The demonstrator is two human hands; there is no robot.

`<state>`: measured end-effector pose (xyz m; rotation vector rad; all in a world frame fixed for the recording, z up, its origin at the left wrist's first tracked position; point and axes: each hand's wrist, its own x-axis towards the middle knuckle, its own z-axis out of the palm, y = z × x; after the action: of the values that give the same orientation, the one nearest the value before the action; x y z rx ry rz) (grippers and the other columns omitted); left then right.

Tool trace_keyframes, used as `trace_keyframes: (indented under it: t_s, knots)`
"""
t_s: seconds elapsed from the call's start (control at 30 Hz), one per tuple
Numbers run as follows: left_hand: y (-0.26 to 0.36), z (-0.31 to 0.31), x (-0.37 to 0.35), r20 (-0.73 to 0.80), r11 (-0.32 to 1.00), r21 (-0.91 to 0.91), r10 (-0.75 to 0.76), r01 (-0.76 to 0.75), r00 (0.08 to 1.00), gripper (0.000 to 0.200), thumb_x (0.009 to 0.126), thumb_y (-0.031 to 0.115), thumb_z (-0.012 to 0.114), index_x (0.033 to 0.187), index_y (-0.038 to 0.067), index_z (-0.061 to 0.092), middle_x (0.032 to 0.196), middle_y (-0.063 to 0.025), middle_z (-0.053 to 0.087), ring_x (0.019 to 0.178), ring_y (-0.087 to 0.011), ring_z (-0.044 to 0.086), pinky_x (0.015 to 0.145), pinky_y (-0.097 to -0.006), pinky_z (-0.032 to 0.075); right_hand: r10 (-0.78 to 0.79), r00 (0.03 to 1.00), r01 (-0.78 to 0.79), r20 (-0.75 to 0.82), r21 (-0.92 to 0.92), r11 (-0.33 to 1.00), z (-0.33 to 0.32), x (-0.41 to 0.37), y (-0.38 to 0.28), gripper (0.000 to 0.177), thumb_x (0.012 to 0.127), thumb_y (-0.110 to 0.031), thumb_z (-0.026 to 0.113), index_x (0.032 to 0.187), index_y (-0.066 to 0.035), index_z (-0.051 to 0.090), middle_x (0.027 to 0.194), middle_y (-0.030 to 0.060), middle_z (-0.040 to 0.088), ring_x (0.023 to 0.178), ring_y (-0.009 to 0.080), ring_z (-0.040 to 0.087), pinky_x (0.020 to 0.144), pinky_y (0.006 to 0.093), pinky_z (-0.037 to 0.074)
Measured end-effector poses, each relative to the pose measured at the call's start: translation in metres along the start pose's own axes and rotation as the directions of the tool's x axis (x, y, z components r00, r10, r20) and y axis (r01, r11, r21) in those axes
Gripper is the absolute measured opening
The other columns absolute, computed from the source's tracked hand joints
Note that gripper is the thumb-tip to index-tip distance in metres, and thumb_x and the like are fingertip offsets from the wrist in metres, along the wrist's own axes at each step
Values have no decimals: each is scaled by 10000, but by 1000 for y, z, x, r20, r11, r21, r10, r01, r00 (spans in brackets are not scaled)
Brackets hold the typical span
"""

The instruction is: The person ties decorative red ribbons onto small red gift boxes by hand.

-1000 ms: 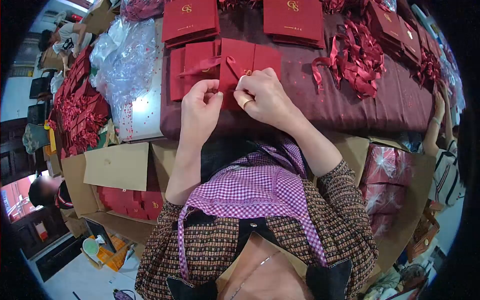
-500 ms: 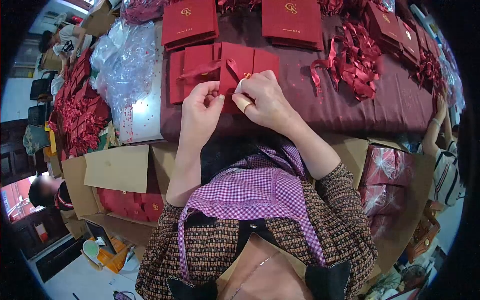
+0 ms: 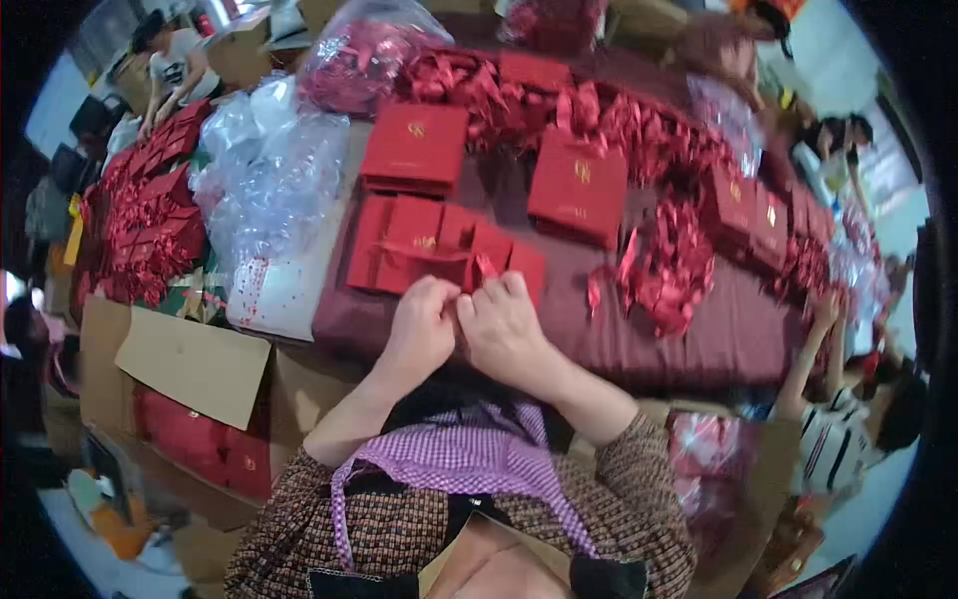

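Close together at the table's front edge, both hands work at the red folders. My left hand (image 3: 423, 324) has its fingers closed at the lower edge of a red folder (image 3: 401, 240); what they pinch is hidden. Beside it on the right, my right hand (image 3: 504, 321) is closed with fingers curled near a red ribbon (image 3: 486, 266), and its grip cannot be made out. More red folder panels (image 3: 524, 268) lie just beyond it. Two stacks of red folders with gold print, a left one (image 3: 415, 150) and a right one (image 3: 579, 188), stand behind.
Loose red ribbons (image 3: 671, 265) lie on the dark cloth (image 3: 718, 344) at right. Clear plastic bags (image 3: 269, 170) and ribboned red items (image 3: 155, 235) are at left. Open cardboard boxes (image 3: 190, 364) flank my body. People are at the left back, right back and right side.
The view has tilted up and shows more of the table's far side. Both hands have moved nearer the table's front edge and closer together, with the folders now beyond them.
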<state>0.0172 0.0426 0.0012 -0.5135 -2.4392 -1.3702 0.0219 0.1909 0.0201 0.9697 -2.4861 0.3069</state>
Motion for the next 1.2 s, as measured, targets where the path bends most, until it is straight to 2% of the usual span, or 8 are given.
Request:
trace_keyframes:
  t_s: [0.1,0.3,0.4,0.67,0.83,0.97,1.07,1.2]
  knots:
    - [0,4,-1,-61,991,-130,-30,22,998,75,717,-31,567,780,-21,605,779,-198,598,776,-379,596,691,-440,484,-29,997,33,74,-45,998,2,0,4,137,696,-165,568,767,-49,555,718,104,582,752,245,551,779,392,356]
    - [-9,-14,-3,192,950,-297,-36,93,981,170,801,67,609,941,-18,655,877,-183,633,851,-339,625,740,-385,500,232,958,-286,169,532,797,-3,-4,26,106,739,-64,626,652,-52,567,632,149,578,617,346,557,662,423,412]
    - [-19,-18,-3,213,967,-241,139,-85,967,171,809,54,596,959,-8,651,836,-148,567,842,-299,572,745,-377,467,212,970,-239,117,584,776,-7,-9,24,98,763,-82,648,678,-55,605,623,106,574,625,285,562,676,389,408]
    - [-31,-24,-13,333,952,-224,277,-210,901,145,784,26,600,918,-24,623,887,-154,524,873,-327,539,758,-389,448,102,992,-126,76,447,886,0,-18,4,77,768,-112,647,735,-67,593,671,87,546,693,285,546,730,413,380]
    - [-40,-27,-19,422,950,-269,263,-157,868,82,789,35,592,850,-19,579,870,-150,510,883,-332,530,762,-401,441,-18,947,-119,321,402,908,-17,-6,6,176,760,-214,682,711,-49,647,669,138,595,694,343,575,669,440,411]
    - [-35,-33,-20,460,950,-281,257,-135,850,82,794,38,586,852,-16,562,872,-159,505,888,-340,529,769,-404,443,77,761,-311,644,258,915,-53,26,13,276,748,-285,732,893,-56,677,817,151,655,867,339,618,797,444,453]
    - [-31,-34,-22,426,939,-311,278,-149,861,103,793,35,585,879,-17,563,894,-170,512,901,-350,534,780,-408,444,-66,967,-71,248,504,861,-49,16,15,398,720,-223,766,1062,-81,619,953,100,643,980,301,581,882,403,420]
    - [-24,-41,-18,348,919,-348,309,-184,885,77,820,45,580,853,-24,568,907,-182,522,908,-367,543,783,-431,449,-147,951,-25,273,542,840,-46,14,18,497,733,-185,773,1167,-68,561,1086,103,591,1028,299,549,908,395,418]
